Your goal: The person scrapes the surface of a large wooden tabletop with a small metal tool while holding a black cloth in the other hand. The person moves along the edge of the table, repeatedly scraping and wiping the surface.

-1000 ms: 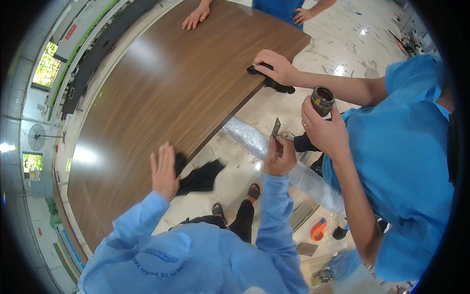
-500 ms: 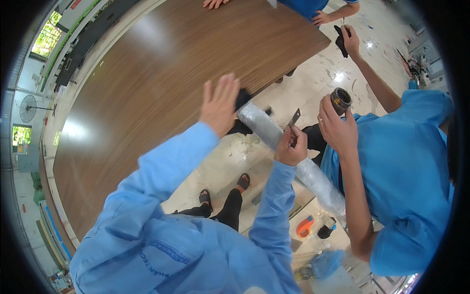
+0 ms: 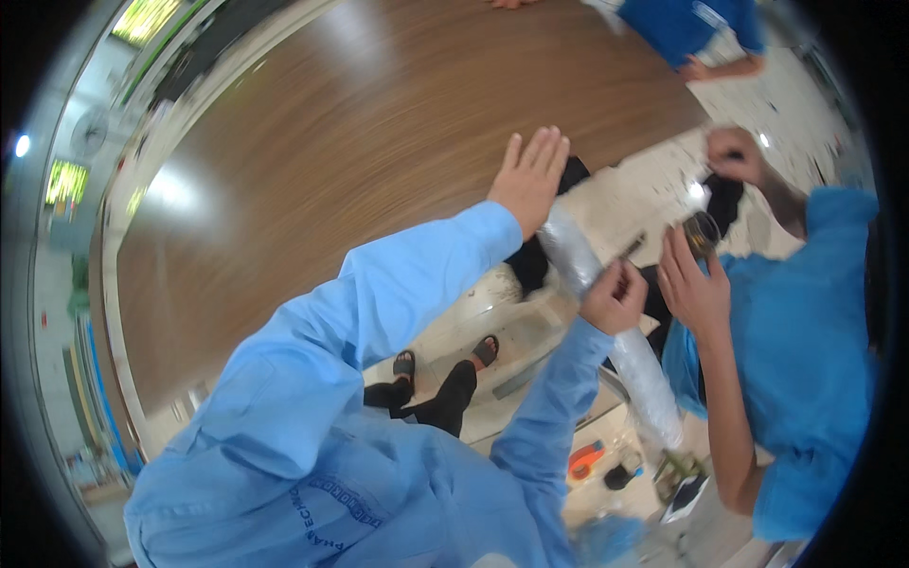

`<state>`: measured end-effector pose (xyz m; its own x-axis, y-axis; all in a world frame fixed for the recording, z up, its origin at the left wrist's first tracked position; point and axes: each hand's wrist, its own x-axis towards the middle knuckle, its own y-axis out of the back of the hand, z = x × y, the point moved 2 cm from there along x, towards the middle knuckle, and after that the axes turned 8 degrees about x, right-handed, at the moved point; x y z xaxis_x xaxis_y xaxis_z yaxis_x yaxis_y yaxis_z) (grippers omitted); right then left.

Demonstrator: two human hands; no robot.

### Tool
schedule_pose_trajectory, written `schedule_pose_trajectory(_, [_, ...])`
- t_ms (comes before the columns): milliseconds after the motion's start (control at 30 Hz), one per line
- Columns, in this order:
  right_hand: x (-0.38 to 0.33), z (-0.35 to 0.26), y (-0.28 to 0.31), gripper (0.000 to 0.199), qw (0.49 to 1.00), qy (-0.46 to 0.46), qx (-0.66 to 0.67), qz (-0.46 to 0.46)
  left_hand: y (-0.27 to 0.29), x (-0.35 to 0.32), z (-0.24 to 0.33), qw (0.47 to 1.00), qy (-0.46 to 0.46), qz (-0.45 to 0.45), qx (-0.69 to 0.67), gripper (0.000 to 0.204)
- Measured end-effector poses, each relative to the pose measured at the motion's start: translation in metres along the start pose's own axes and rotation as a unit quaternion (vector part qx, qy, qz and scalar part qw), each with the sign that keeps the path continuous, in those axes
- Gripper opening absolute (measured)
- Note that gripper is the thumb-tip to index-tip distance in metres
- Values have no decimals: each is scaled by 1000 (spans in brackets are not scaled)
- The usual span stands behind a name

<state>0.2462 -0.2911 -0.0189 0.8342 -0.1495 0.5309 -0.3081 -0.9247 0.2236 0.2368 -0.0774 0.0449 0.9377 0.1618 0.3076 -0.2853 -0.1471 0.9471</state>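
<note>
My left hand [image 3: 530, 185] is open, its fingers stretched together over the brown wood-grain board [image 3: 331, 189] near its front edge. Whether the palm presses on the surface I cannot tell. Beside its fingertips shows a piece of something black [image 3: 573, 175]. Closer to me, my right hand [image 3: 614, 301] is closed on a small flat metal blade [image 3: 632, 248], which points up and away. Under that hand runs a long support wrapped in clear plastic [image 3: 649, 383], partly hidden by my hand and sleeve.
A co-worker at right holds a dark open jar [image 3: 701, 234] close to my blade, and a black cloth [image 3: 724, 202]. Another person in blue [image 3: 691, 33] leans at the board's far corner. An orange tape dispenser [image 3: 585, 460] lies on a low surface below.
The whole view has shifted, carrying the scene rightward. My left hand has moved right and farther over the board. The co-worker's hand with the black cloth has come down toward the jar.
</note>
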Motion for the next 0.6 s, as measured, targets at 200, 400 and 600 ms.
schedule_pose_trajectory(200, [2,1,1,21,998,-55,13,-11,36,-229,-111,995,75,-53,-22,90])
schedule_pose_trajectory(400, [5,7,-4,19,999,21,2,-32,176,-540,-275,890,409,-197,-37,77])
schedule_pose_trajectory(600, [6,14,-8,16,997,54,-19,-42,186,-537,-277,818,511,-21,-264,39])
